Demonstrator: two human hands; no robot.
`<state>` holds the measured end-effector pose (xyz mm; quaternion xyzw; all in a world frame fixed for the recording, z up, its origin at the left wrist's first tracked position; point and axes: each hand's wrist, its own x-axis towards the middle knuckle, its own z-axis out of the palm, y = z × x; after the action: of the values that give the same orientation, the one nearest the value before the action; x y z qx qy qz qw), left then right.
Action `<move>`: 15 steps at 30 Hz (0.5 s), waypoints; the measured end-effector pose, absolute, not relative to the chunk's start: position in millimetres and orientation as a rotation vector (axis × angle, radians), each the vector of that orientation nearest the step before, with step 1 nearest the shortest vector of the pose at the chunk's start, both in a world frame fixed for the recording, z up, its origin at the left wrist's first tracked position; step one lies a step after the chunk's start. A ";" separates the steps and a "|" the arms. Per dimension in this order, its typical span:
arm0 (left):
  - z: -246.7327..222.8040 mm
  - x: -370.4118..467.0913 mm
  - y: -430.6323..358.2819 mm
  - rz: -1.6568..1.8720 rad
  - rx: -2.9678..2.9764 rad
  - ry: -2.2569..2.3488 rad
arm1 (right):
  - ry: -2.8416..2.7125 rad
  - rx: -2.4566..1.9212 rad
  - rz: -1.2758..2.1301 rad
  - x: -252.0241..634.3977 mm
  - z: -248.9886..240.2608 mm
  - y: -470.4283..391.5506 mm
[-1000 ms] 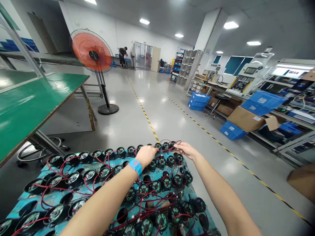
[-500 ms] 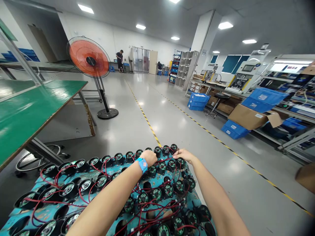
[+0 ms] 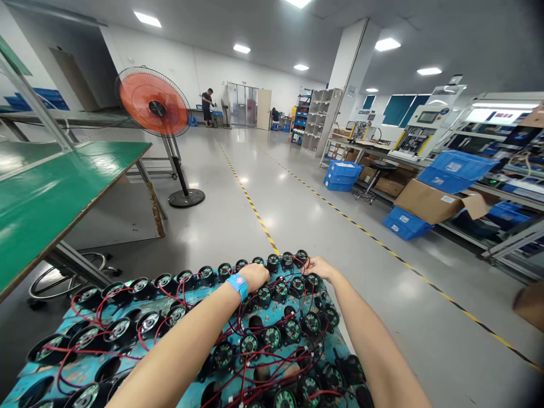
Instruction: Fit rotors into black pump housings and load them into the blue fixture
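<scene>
A teal tray (image 3: 80, 365) in front of me holds several small black round fans with red and black wires (image 3: 280, 334). My left hand (image 3: 254, 276), with a blue wristband (image 3: 237, 285), rests with curled fingers on the fans in the far row. My right hand (image 3: 318, 266) lies at the tray's far right corner, its fingers touching the wires and fans there. What the fingers grip is hidden by the fans.
A green workbench (image 3: 46, 187) stands at the left, a red pedestal fan (image 3: 153, 110) behind it. Blue bins (image 3: 342, 174) and cardboard boxes (image 3: 429, 203) line the shelves at the right. Yellow-black floor lines (image 3: 250, 204) mark an aisle. One person (image 3: 207, 106) stands far back.
My right hand held a loop of red wire up a second ago; both hands have since lowered onto the far row of fans. The view has tilted slightly.
</scene>
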<state>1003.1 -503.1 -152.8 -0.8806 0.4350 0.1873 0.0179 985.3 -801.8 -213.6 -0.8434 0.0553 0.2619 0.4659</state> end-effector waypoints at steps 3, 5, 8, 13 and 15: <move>-141.8 1002.0 -501.9 0.699 -2.743 1.315 | 0.127 -2.083 0.704 983.0 -208.0 -803.6; -134.3 1001.7 -501.3 0.748 -2.759 1.321 | 0.106 -2.085 0.750 979.5 -200.2 -805.9; -117.6 998.9 -499.3 0.751 -2.814 1.351 | 0.084 -2.092 0.763 973.1 -184.7 -808.7; -62.1 965.9 -461.2 0.566 -2.996 1.369 | 0.120 -2.132 0.574 945.3 -150.4 -817.5; -41.1 931.6 -419.6 0.477 -3.080 1.325 | 0.140 -2.155 0.465 914.8 -140.5 -825.9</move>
<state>931.6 -419.6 -41.1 -0.9026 0.3882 0.1398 -0.1224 914.8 -825.9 -140.5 -0.8714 0.0564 0.1882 0.4496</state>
